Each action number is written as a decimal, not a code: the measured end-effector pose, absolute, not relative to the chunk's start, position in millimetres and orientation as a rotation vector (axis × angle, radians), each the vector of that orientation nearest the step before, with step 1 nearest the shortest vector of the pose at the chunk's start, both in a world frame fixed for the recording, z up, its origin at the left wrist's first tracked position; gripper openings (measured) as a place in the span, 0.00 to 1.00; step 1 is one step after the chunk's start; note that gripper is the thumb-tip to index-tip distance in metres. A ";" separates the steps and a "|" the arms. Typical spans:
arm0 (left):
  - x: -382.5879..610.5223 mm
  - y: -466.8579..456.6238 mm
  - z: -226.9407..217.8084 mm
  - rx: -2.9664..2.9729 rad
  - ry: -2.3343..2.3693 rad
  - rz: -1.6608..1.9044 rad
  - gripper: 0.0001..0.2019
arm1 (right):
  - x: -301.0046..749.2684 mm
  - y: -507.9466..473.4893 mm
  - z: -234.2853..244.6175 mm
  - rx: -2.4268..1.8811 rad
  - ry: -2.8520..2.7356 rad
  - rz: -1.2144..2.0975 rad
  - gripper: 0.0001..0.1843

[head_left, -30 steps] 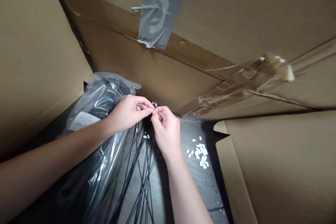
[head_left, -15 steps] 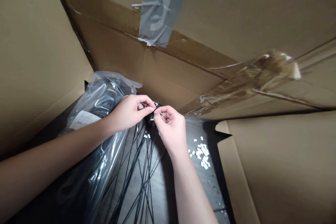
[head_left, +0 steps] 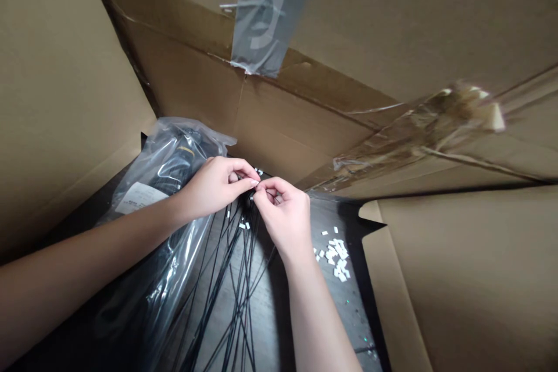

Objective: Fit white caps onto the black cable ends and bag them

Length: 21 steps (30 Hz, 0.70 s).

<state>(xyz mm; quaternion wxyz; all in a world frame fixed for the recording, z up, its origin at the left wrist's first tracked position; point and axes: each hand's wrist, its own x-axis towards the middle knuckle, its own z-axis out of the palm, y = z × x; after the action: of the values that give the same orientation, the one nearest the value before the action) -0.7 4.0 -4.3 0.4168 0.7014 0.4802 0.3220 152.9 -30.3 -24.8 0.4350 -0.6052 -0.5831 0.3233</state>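
My left hand (head_left: 215, 186) and my right hand (head_left: 283, 215) meet fingertip to fingertip above a dark surface. Both are pinched closed on the upper end of a thin black strand from a loose bundle of black strands (head_left: 235, 285) that fans out below them toward me. Small white tags sit on some strand ends near the fingers. What exactly lies between the fingertips is too small to make out. A clear plastic bag (head_left: 161, 186) holding something black with a white label lies under my left forearm.
Brown cardboard flaps (head_left: 392, 23) rise on all sides, one with grey tape (head_left: 261, 17) and one with crumpled clear tape (head_left: 418, 128). A pile of small white bits (head_left: 335, 253) lies on the dark surface (head_left: 344, 296) right of my right wrist.
My right hand shifted slightly right and its fingers reworked their pinch at the strand end. The left hand stayed almost still.
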 end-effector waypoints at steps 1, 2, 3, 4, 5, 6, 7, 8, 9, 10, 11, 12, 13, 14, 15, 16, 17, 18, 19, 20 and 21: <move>-0.8 4.0 -4.5 1.765 1.208 0.808 0.08 | 152.7 -30.4 -24.4 -1.503 -1.454 0.800 0.09; -0.9 4.1 -4.7 1.768 1.210 0.808 0.08 | 152.4 -30.5 -24.1 -1.504 -1.457 0.792 0.09; -1.0 4.2 -4.9 1.768 1.212 0.808 0.08 | 152.1 -30.6 -23.8 -1.505 -1.460 0.786 0.09; -1.1 4.3 -5.1 1.760 1.211 0.808 0.08 | 151.7 -30.8 -23.6 -1.507 -1.459 0.782 0.09; -1.2 4.4 -5.3 1.748 1.204 0.808 0.08 | 151.3 -31.0 -23.6 -1.509 -1.455 0.784 0.09; -1.3 4.5 -5.3 1.730 1.194 0.808 0.08 | 150.8 -31.2 -23.8 -1.509 -1.448 0.790 0.09; -1.4 4.7 -5.3 1.710 1.184 0.809 0.08 | 150.3 -31.5 -24.0 -1.509 -1.440 0.798 0.10; -1.5 4.8 -5.2 1.691 1.175 0.811 0.07 | 149.8 -31.7 -24.3 -1.508 -1.432 0.809 0.10; -1.6 4.9 -5.0 1.677 1.168 0.813 0.07 | 149.2 -32.0 -24.6 -1.507 -1.429 0.822 0.10; -1.7 5.0 -4.7 1.670 1.163 0.815 0.07 | 148.7 -32.2 -24.8 -1.506 -1.428 0.832 0.10; -1.7 5.0 -4.4 1.669 1.161 0.818 0.07 | 148.1 -32.5 -25.0 -1.506 -1.429 0.840 0.11; -1.8 5.1 -4.2 1.671 1.162 0.820 0.07 | 147.6 -32.8 -25.2 -1.506 -1.429 0.845 0.11; -1.8 5.1 -3.9 1.675 1.164 0.820 0.06 | 147.0 -33.1 -25.4 -1.508 -1.426 0.847 0.12; -1.9 5.1 -3.8 1.677 1.167 0.820 0.06 | 146.6 -33.3 -25.7 -1.509 -1.422 0.846 0.12; -1.9 5.1 -3.7 1.676 1.169 0.820 0.06 | 146.2 -33.5 -25.9 -1.509 -1.416 0.846 0.12; -1.9 5.1 -3.6 1.671 1.169 0.821 0.06 | 146.0 -33.6 -26.2 -1.509 -1.407 0.846 0.13; -1.8 5.1 -3.5 1.659 1.167 0.823 0.06 | 145.8 -33.5 -26.5 -1.509 -1.400 0.848 0.13; -1.7 5.0 -3.5 1.644 1.165 0.829 0.06 | 145.8 -33.4 -26.7 -1.507 -1.394 0.852 0.12; -1.6 5.0 -3.5 1.628 1.164 0.837 0.06 | 145.9 -33.1 -26.9 -1.504 -1.388 0.858 0.12; -1.4 4.9 -3.5 1.613 1.167 0.846 0.06 | 146.0 -32.8 -26.9 -1.500 -1.383 0.865 0.12; -1.2 4.8 -3.6 1.603 1.173 0.855 0.07 | 146.1 -32.4 -26.8 -1.498 -1.378 0.869 0.12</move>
<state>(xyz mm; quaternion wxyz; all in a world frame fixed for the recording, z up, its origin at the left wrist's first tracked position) -1.2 4.8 -3.6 0.4701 0.6544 0.4786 0.3490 146.1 -32.4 -26.8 0.4476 -0.6054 -0.5566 0.3513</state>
